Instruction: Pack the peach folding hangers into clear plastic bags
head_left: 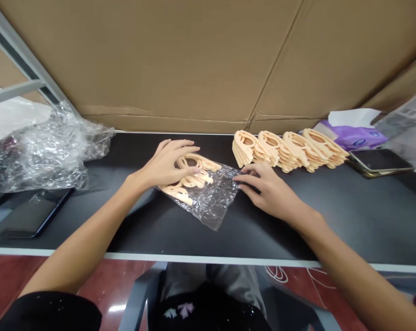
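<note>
A clear plastic bag (216,202) lies at a slant on the black tabletop, with several pale, curvy wood-like cutouts (194,177) inside its left part. My left hand (168,163) rests over the bag's upper left side, its thumb and fingers closed on the bag around the cutouts. At the bag's right edge, the thumb and fingertips of my right hand (268,188) pinch the film. Part of the cutouts is hidden under my left hand. Just beyond my right hand stand several stacks of similar pale cutouts (287,149), leaning in a row.
Crumpled clear bags (52,147) are heaped at the left, beside a dark phone-like device (35,216). A purple tissue pack (356,133) and another phone (382,161) are at the right. Cardboard (180,59) walls the back. The table's pale front edge (194,259) runs before me.
</note>
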Demonstrator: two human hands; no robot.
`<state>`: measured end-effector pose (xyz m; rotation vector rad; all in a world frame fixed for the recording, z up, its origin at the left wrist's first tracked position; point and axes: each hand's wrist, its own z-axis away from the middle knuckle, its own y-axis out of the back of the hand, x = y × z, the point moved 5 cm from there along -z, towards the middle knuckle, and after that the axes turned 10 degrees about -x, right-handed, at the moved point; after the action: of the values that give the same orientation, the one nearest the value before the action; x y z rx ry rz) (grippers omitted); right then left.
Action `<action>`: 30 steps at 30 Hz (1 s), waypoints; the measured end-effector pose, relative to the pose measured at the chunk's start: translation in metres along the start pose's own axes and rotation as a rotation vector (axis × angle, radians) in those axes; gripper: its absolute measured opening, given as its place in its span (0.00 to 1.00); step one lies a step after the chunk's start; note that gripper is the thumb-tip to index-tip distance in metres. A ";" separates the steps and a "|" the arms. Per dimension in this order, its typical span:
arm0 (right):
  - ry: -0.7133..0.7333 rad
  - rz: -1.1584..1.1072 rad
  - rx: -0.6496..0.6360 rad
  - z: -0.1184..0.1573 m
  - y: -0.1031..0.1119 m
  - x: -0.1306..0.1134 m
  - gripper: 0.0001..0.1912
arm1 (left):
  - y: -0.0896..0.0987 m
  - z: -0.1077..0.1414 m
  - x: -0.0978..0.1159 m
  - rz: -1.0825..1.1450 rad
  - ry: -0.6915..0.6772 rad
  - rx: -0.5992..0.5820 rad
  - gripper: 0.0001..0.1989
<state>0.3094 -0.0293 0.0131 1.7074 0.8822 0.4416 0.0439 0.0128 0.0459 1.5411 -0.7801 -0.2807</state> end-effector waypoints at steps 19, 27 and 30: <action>-0.063 -0.565 0.028 -0.004 0.020 -0.022 0.04 | 0.005 0.075 0.102 0.137 0.058 0.026 0.19; -0.252 -0.779 -0.046 -0.005 0.009 -0.026 0.07 | -0.010 0.120 0.087 0.109 0.320 0.244 0.07; -0.349 -0.813 -0.011 -0.008 -0.002 -0.029 0.07 | -0.013 0.122 0.073 0.162 0.459 0.240 0.08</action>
<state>0.2847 -0.0452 0.0182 1.2190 1.2022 -0.3844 0.0278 -0.1290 0.0353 1.6700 -0.5800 0.2903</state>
